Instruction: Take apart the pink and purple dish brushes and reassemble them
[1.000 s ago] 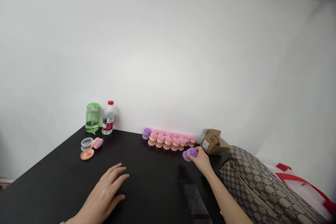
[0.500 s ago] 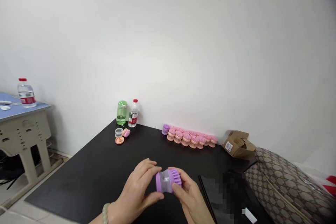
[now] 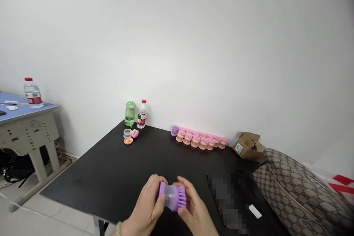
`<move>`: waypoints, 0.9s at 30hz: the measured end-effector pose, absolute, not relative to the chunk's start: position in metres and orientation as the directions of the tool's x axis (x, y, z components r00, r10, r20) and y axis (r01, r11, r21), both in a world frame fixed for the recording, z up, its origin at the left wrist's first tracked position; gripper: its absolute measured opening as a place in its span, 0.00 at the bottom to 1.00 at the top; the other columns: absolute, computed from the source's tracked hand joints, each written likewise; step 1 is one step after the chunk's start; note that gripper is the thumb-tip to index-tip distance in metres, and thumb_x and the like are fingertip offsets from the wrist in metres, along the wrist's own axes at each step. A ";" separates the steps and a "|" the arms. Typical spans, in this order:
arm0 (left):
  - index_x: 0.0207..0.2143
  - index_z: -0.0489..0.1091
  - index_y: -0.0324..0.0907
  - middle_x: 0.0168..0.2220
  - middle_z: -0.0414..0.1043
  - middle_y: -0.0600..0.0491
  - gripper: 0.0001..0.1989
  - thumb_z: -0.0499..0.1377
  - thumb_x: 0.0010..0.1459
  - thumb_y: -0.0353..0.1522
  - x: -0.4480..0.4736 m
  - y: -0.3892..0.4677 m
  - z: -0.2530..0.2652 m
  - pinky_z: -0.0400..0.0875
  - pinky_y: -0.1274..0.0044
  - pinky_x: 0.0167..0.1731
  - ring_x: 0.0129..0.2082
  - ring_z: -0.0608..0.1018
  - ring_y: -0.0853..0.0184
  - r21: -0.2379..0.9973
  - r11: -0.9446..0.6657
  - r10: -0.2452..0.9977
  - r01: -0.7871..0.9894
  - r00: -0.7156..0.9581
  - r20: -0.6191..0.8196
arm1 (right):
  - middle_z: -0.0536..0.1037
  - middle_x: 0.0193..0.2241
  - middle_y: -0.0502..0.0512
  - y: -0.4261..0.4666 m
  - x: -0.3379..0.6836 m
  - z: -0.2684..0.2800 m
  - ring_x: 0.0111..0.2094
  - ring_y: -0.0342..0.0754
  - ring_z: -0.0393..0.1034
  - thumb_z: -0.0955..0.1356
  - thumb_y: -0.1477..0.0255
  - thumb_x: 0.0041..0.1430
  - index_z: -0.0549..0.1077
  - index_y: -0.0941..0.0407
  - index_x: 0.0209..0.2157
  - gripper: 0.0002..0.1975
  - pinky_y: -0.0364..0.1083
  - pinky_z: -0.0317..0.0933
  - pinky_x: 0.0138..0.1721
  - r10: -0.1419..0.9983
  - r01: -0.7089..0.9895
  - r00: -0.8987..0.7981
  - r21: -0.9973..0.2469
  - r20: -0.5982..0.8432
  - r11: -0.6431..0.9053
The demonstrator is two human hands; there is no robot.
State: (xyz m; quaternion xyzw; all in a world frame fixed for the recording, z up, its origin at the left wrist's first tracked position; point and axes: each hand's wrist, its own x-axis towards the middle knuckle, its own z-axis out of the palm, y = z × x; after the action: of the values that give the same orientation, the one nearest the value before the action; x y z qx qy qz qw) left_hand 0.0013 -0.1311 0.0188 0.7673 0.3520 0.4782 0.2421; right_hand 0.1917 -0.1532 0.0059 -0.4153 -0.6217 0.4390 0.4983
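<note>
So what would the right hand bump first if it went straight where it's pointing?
Most likely the purple brush, which the left hand grips. Depth is unclear: the right hand may or may not be touching the bristles.

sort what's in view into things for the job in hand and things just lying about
Likely the job: held purple brush, lined-up brushes, loose brush parts.

Seemingly lying about: green bottle, red-capped bottles, cardboard box, patterned bag.
</note>
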 end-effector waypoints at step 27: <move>0.28 0.67 0.42 0.30 0.68 0.53 0.27 0.45 0.65 0.54 -0.005 -0.138 0.007 0.67 0.73 0.39 0.34 0.69 0.64 0.985 -0.122 0.969 0.125 0.228 0.091 | 0.78 0.52 0.56 -0.171 0.182 -0.005 0.51 0.57 0.74 0.64 0.83 0.61 0.72 0.44 0.56 0.27 0.58 0.72 0.49 0.575 0.486 -0.292 -0.399 0.765 0.778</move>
State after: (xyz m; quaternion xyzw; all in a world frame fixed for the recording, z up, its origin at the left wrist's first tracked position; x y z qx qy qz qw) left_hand -0.0052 -0.1376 0.0073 0.6123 0.4467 0.4315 0.4892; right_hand 0.1822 -0.1705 -0.0051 -0.3305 -0.8025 0.0448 0.4948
